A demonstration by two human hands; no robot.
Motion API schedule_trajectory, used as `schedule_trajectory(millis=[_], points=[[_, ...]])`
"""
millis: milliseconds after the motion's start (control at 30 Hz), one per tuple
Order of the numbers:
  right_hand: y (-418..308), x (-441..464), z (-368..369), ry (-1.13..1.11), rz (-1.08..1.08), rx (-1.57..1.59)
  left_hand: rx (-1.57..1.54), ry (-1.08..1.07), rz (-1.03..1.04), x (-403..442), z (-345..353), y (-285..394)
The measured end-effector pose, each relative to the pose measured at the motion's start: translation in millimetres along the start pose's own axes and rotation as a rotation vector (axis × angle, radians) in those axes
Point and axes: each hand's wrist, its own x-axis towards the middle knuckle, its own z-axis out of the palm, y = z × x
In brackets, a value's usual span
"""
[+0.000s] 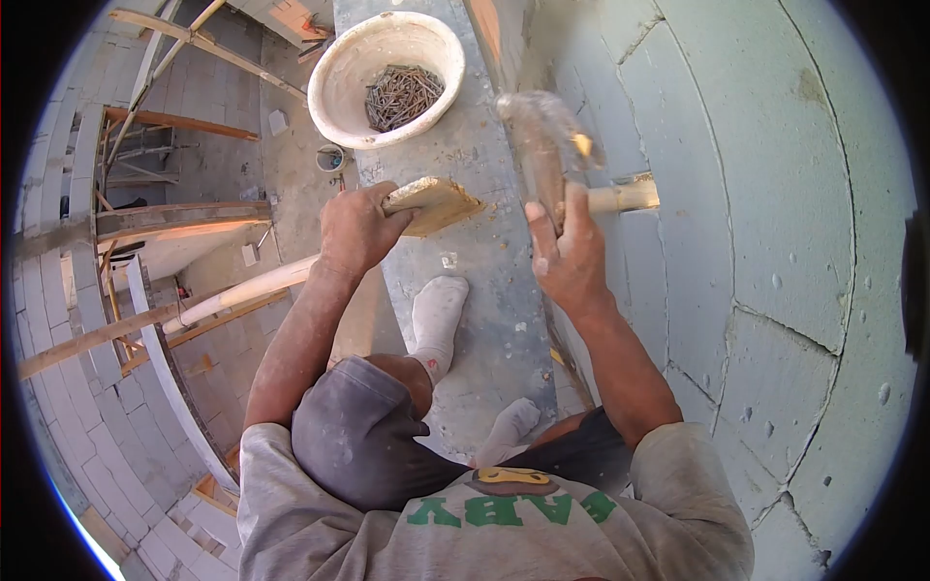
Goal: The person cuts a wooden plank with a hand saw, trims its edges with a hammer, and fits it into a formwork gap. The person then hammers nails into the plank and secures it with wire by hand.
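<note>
My left hand (363,230) is closed around the near end of a short wooden board (433,205), tilted above the narrow platform. Its far edge looks rough and splintered. My right hand (572,254) grips the handle of a hammer (545,145), raised beside the wall; the head is smeared by motion. Just beyond that hand, a pale wooden piece (625,197) meets the wall, its near part hidden by the fingers. Ahead of my left hand stands a white bucket (325,92) holding a heap of nails (403,98).
I am on a narrow, dusty platform (484,320), my feet in white socks (438,315). A grey block wall (775,242) rises close on the right. To the left the floor lies far below, with wooden poles (247,290), frames and a small bucket (330,158).
</note>
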Motion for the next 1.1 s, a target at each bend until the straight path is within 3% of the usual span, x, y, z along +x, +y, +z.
schedule_trajectory(millis=[100,167,233,333,433,533,600,667,767,867,933,1000,1067,1100], points=[[-4,-7,8,0.144,-0.053,0.231,0.004,-0.004,-0.004,-3,-1,-1],[35,-18,40,0.035,-0.006,0.110,-0.006,-0.012,-0.009,-3,-3,2],[109,-43,87,-0.268,0.160,-0.284,-0.035,-0.003,0.050,-11,3,7],[98,-25,87,-0.225,0.044,-0.174,-0.036,0.082,0.060,4,-3,4],[54,-12,65,-0.093,-0.070,-0.178,-0.032,0.061,0.052,-9,5,0],[-11,-6,22,0.139,-0.051,0.012,-0.028,0.035,0.041,-7,3,0],[-17,-12,13,0.232,-0.100,0.236,0.006,0.006,0.027,-6,2,2],[7,-24,31,0.345,-0.151,0.263,-0.014,0.008,0.028,-8,2,2],[106,-54,93,-0.278,0.139,-0.353,0.001,0.028,0.037,-10,2,2],[91,-29,80,-0.241,0.193,-0.249,0.014,0.109,0.041,6,-2,1],[67,-37,65,-0.136,0.033,-0.240,-0.021,0.064,0.037,-9,2,1],[29,-27,39,-0.006,-0.018,-0.089,-0.028,0.039,0.017,-14,3,4],[-9,-24,19,0.141,0.078,0.229,-0.026,0.053,0.027,-9,2,2],[-6,-27,21,0.207,0.009,0.227,-0.029,0.061,0.037,-9,4,-1]])
